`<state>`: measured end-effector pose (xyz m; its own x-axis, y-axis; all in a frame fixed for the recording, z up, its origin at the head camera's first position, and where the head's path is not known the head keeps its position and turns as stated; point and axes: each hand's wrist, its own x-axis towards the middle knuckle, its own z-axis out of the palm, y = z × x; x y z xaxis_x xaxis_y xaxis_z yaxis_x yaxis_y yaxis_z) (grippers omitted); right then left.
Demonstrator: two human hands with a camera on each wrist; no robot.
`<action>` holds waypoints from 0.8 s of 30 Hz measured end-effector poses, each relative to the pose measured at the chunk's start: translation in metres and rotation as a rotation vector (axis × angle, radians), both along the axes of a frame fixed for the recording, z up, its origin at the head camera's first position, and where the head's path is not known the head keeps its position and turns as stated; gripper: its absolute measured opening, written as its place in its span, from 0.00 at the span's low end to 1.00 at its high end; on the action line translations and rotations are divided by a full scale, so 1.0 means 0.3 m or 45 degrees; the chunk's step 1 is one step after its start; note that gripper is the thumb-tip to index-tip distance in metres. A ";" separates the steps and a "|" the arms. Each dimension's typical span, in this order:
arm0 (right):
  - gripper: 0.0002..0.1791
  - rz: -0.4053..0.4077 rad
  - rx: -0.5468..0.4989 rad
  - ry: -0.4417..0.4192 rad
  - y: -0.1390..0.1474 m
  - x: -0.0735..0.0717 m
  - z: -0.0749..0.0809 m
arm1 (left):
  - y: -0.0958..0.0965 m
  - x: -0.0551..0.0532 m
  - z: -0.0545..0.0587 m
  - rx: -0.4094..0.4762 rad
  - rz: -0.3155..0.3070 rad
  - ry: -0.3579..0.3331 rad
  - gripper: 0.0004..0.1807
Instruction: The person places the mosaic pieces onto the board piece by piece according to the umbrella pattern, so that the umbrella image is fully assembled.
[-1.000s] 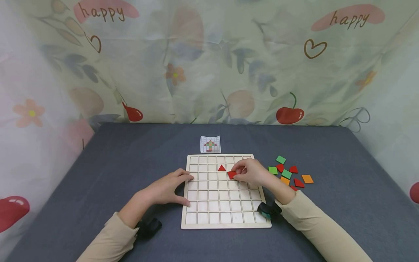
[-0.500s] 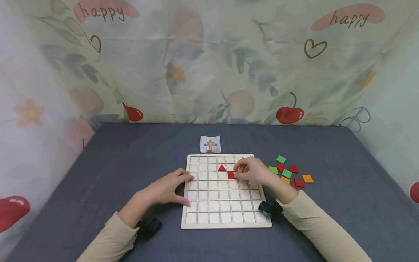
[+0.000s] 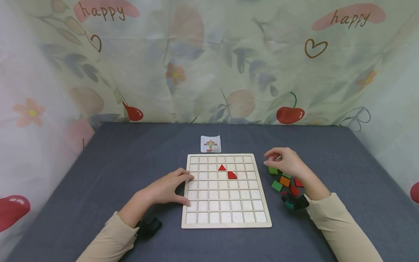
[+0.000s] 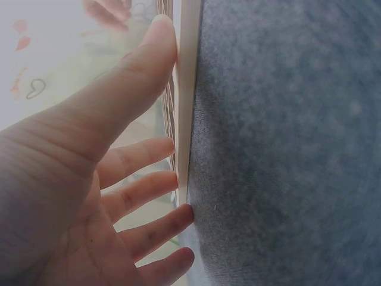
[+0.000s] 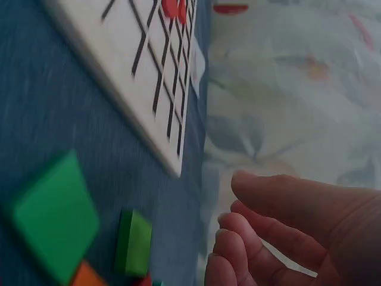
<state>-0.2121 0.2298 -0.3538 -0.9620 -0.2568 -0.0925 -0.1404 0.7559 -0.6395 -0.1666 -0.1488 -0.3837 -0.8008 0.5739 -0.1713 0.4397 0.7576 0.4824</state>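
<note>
My left hand rests at the left edge of the white grid board, its thumb and fingers spread along the rim; the left wrist view has the fingers extended against that pale edge. On the board lie a red triangle and, one row nearer and to the right, a red quarter-circle tile. My right hand hovers right of the board over loose tiles, fingers loosely bent with nothing between them. Below it are a green tile, an orange tile and a red tile. The hand hides part of the pile.
A small pattern card lies behind the board, printed with a coloured arrow-like figure. The dark grey cloth covers the table. A patterned curtain hangs behind the far edge.
The right hand has let go of the red quarter-circle tile, which lies in its cell, and has moved right to above the loose tiles. The left hand has stayed put.
</note>
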 end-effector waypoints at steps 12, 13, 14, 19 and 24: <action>0.19 -0.064 0.130 -0.036 0.142 -0.001 -0.059 | 0.002 -0.003 -0.002 -0.006 0.001 -0.005 0.43; 0.19 -0.057 0.139 -0.034 0.145 -0.001 -0.065 | 0.002 -0.003 -0.002 -0.006 0.001 -0.005 0.43; 0.19 -0.052 0.147 -0.031 0.147 -0.001 -0.070 | 0.002 -0.003 -0.003 -0.005 0.000 -0.005 0.43; 0.18 -0.027 0.167 -0.009 0.145 -0.003 -0.081 | 0.002 -0.004 -0.006 -0.003 -0.003 -0.001 0.43; 0.19 -0.012 0.193 -0.002 0.138 -0.005 -0.080 | 0.001 -0.004 -0.006 0.001 -0.003 0.003 0.43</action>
